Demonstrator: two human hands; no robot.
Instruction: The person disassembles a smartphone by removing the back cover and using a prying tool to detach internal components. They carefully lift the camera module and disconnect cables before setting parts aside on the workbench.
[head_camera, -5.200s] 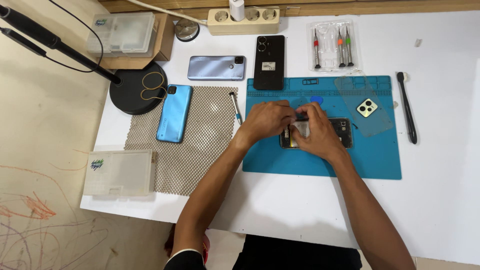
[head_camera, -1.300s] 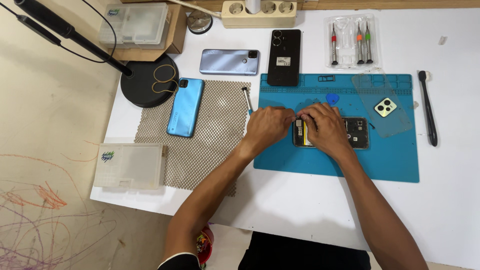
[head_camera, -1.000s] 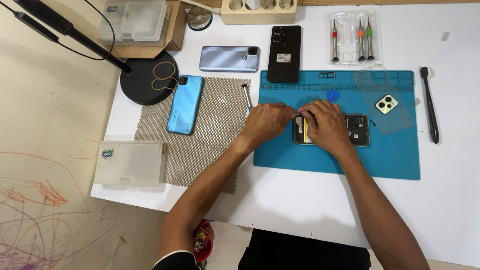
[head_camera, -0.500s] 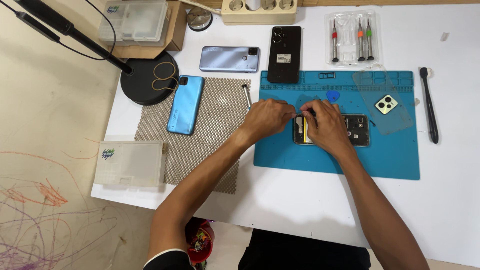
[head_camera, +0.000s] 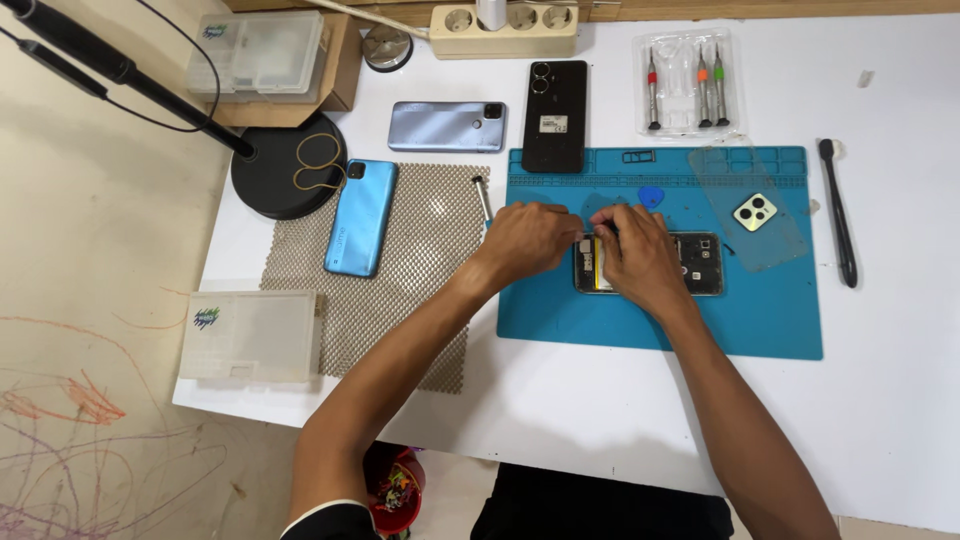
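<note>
Both hands stayed put: the left hand (head_camera: 535, 238) and right hand (head_camera: 640, 260) kept pinching at the opened black phone (head_camera: 700, 265) on the blue rubber mat (head_camera: 760, 320), so little had changed.

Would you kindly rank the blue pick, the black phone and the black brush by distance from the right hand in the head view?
From the right hand:
1. Blue pick, just beyond the fingers.
2. Black phone, farther up, to the left.
3. Black brush, off the mat's right edge.

4 phones (head_camera: 361, 216), 3 screwdrivers (head_camera: 698, 85), 2 boxes (head_camera: 250, 335).
</note>
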